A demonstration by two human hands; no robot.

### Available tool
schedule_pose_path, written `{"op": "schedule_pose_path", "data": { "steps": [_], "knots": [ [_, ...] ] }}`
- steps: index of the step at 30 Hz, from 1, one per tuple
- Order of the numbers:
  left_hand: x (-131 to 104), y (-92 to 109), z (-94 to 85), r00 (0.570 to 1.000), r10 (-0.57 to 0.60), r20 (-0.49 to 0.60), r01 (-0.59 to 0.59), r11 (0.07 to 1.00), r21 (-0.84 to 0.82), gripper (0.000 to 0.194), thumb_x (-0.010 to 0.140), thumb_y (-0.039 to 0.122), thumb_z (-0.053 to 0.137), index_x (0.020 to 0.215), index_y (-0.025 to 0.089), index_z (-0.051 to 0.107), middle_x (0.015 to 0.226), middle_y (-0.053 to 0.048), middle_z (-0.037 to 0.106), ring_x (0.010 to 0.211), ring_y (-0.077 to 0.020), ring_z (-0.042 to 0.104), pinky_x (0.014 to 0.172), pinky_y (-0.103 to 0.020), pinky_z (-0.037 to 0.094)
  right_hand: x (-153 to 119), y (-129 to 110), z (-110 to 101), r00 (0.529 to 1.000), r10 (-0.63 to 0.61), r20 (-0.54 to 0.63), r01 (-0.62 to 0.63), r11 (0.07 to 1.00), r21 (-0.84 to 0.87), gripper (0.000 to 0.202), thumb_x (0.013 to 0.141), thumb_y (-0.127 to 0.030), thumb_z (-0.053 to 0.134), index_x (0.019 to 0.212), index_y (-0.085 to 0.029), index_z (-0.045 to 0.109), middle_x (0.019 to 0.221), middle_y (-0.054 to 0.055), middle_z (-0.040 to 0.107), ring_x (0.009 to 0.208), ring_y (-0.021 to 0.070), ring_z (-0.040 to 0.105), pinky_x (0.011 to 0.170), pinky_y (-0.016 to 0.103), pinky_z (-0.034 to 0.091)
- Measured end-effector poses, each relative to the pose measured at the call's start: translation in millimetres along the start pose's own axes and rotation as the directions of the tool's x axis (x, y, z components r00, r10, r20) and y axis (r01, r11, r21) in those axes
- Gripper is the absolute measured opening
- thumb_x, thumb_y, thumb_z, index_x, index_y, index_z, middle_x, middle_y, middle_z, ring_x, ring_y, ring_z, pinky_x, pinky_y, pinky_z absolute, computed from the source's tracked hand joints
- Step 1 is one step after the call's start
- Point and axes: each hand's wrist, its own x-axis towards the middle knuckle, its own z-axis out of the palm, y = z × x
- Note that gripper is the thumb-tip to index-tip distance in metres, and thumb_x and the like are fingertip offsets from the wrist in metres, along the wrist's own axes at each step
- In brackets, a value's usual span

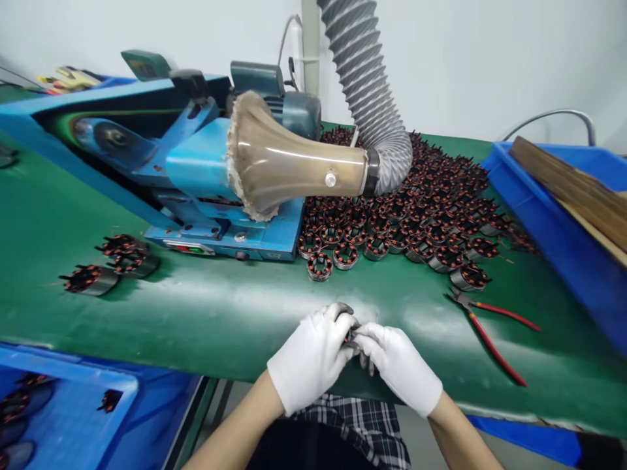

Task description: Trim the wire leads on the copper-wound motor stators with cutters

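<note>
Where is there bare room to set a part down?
Bare: green mat between the left cluster of coil rings and left hand, and between right hand and pliers. Crowded: blue machine to blue bin, packed with other coil rings.

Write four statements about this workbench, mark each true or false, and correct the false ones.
1. The red-handled metal pliers lie with their handles spread on the green bench top. True.
2. The white-gloved left hand grips the pliers. False: the left hand and the white-gloved right hand meet around a small dark-and-orange piece.
3. A grey ribbed hose joins the brownish, flared translucent hood in front of the blue metal machine. True.
4. The light-blue plastic tray is empty. False: the tray holds several dark round parts.
</note>
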Motion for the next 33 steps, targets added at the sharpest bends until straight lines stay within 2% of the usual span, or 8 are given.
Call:
{"op": "schedule_pose_path", "data": {
  "steps": [5,11,15,19,21,24,30,33],
  "knots": [
    [0.7,-0.2,3.0,0.998,0.059,0.002,-0.059,0.996,0.060,0.014,0.085,0.020,0.043,0.097,0.020,0.049,0.105,-0.005,0.051,0.092,-0.0211,0.049,0.077,-0.035,0.043,1.5,-1.7,-1.4,0.979,0.182,0.091,-0.203,0.904,0.376,0.031,0.084,-0.037,0.046,0.058,-0.018,0.045,0.043,-0.005,0.045,0.034,0.0091,0.040,0.037,0.020,0.031],
    [4.2,0.0,14.9,0.992,0.106,-0.069,-0.092,0.980,0.176,0.015,0.084,0.020,0.042,0.093,0.021,0.054,0.106,-0.006,0.053,0.091,-0.0220,0.047,0.078,-0.038,0.041,-0.5,-0.1,-8.4,0.948,0.269,0.172,-0.319,0.790,0.524,0.033,0.079,-0.043,0.052,0.059,-0.016,0.050,0.038,-0.005,0.047,0.029,0.0082,0.036,0.032,0.018,0.024],
    [4.7,1.5,19.2,0.990,0.099,-0.098,-0.079,0.979,0.190,0.015,0.082,0.018,0.043,0.089,0.022,0.056,0.104,-0.005,0.054,0.089,-0.0218,0.047,0.075,-0.038,0.041,-7.0,6.2,-20.7,0.948,0.287,-0.139,-0.149,0.784,0.603,0.030,0.081,-0.042,0.051,0.070,-0.015,0.054,0.040,-0.004,0.047,0.032,0.0102,0.040,0.034,0.020,0.030],
    [2.8,3.5,20.4,0.989,0.078,-0.123,-0.051,0.978,0.204,0.015,0.082,0.017,0.043,0.089,0.021,0.055,0.106,-0.005,0.054,0.090,-0.0221,0.047,0.074,-0.037,0.042,-14.9,8.8,-18.6,0.810,0.120,-0.574,-0.023,0.985,0.173,0.019,0.080,-0.035,0.056,0.086,-0.017,0.060,0.077,0.005,0.061,0.069,0.0191,0.057,0.064,0.030,0.046],
    [2.2,4.8,20.9,0.989,0.063,-0.131,-0.035,0.977,0.209,0.015,0.082,0.018,0.043,0.092,0.021,0.055,0.107,-0.005,0.053,0.090,-0.0221,0.047,0.074,-0.037,0.043,-15.6,7.8,-8.5,0.852,-0.082,-0.517,0.020,0.992,-0.126,0.013,0.078,-0.029,0.060,0.088,-0.021,0.064,0.094,0.006,0.059,0.090,0.0231,0.054,0.080,0.036,0.043],
    [2.2,6.5,21.9,0.988,0.053,-0.144,-0.020,0.974,0.227,0.013,0.082,0.018,0.044,0.089,0.021,0.055,0.108,-0.005,0.053,0.091,-0.0224,0.047,0.074,-0.037,0.043,-14.4,7.5,4.1,0.868,-0.219,-0.446,0.101,0.956,-0.274,0.011,0.082,-0.023,0.056,0.075,-0.022,0.064,0.081,0.004,0.059,0.084,0.0211,0.054,0.075,0.034,0.044],
    [2.7,6.8,21.7,0.988,0.054,-0.143,-0.019,0.972,0.234,0.013,0.082,0.016,0.043,0.085,0.020,0.055,0.107,-0.006,0.053,0.090,-0.0228,0.047,0.073,-0.037,0.042,-27.1,11.0,-14.5,0.642,-0.246,-0.726,-0.021,0.941,-0.338,0.005,0.083,-0.023,0.057,0.080,-0.020,0.060,0.081,0.005,0.058,0.075,0.0198,0.056,0.073,0.035,0.045],
    [3.3,6.2,21.4,0.988,0.055,-0.146,-0.021,0.973,0.230,0.014,0.083,0.017,0.042,0.086,0.020,0.055,0.107,-0.006,0.053,0.090,-0.0227,0.047,0.073,-0.037,0.042,-30.1,7.1,-18.6,0.762,-0.365,-0.535,0.126,0.894,-0.430,0.011,0.085,-0.018,0.054,0.095,-0.020,0.059,0.095,0.008,0.057,0.090,0.0216,0.054,0.080,0.036,0.044]
  ]
}}
